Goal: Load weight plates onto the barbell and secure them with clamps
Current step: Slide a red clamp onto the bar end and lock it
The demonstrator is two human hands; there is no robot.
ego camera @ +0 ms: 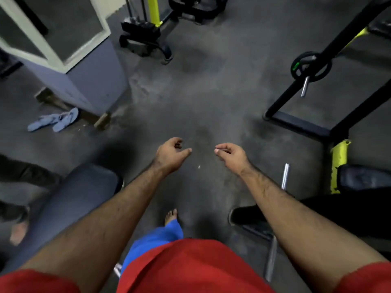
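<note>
Ahead, both loosely curled hands, left hand (pixel 172 154) and right hand (pixel 231 155), hover empty beside a bench (pixel 359 178).

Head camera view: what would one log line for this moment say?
left hand: empty, curled | right hand: empty, curled | weight plate: on rack peg, far right | stage: none carried

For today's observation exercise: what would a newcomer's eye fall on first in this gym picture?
First, the two bare hands, left hand and right hand, held out empty and loosely curled over the grey floor at centre. Next, the black weight plate with a green mark on a rack peg at upper right. Then the pale blue flip-flops lying by the wall at left.
</note>
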